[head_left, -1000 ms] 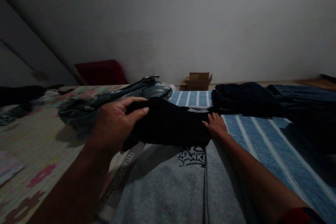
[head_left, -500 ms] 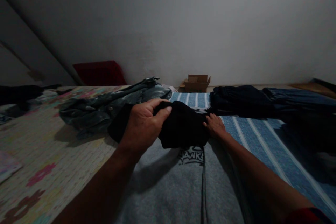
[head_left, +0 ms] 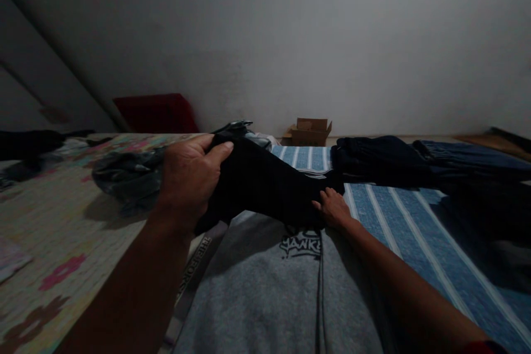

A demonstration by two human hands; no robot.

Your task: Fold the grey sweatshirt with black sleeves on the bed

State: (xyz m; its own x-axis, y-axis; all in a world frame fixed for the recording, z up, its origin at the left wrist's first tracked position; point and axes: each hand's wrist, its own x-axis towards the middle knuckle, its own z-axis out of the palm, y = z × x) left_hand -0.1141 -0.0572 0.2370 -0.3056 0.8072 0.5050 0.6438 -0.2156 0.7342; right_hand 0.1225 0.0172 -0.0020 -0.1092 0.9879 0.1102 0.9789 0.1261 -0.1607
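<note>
My left hand is closed on the edge of some black cloth, pinching it between thumb and fingers and lifting it to the left. It looks like a sleeve, though its full shape is hidden. My right hand rests on the cloth's right end, fingers stretched and lying flat. Under and in front of it spreads a grey garment with dark lettering near its top and a dark line down its front. Along its left side, a strip with printed letters shows.
Crumpled grey-green denim lies behind my left hand on a floral sheet. At right, folded dark jeans sit on a blue striped cloth. A cardboard box and a red object are by the wall.
My left hand has moved left and up, stretching the black cloth out. The lettered strip at the left is now uncovered. My right hand has shifted slightly left.
</note>
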